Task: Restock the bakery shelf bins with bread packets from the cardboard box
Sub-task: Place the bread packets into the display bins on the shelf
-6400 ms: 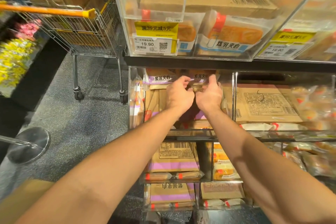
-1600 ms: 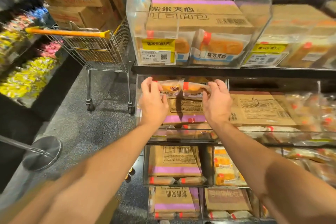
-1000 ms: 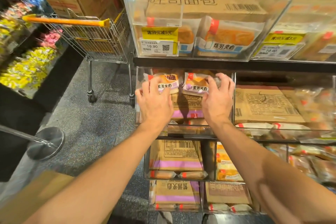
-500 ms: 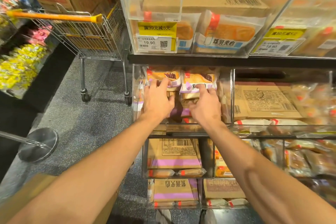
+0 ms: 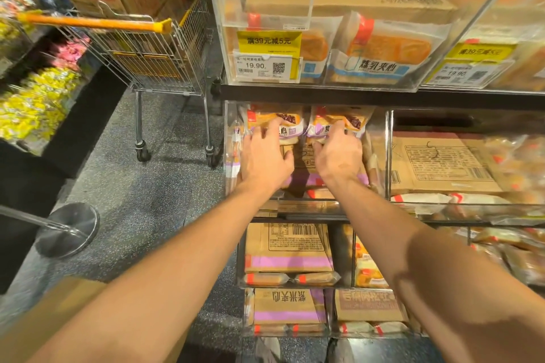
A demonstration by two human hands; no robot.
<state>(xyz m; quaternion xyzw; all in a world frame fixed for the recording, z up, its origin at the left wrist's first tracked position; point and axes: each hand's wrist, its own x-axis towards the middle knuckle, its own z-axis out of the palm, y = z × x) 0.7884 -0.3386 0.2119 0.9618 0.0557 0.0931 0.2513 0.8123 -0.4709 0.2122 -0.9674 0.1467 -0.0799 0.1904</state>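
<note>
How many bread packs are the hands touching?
2. The left hand rests on the left packet and the right hand on the right packet, side by side at the back of the clear bin. More packets may be hidden underneath.

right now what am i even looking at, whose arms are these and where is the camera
The camera sits on a person's head and looks forward and down, so the two bare arms are that person's own. There is no robot. They stand at a shop shelf of clear plastic bins. The left hand and the right hand reach into one bin, each with its fingers on a bread packet: the left packet and the right packet stand side by side. Flattened cardboard lies in the bin beneath them. Whether the fingers grip or just press the packets is hard to tell. A shopping trolley stands to the left.
</note>
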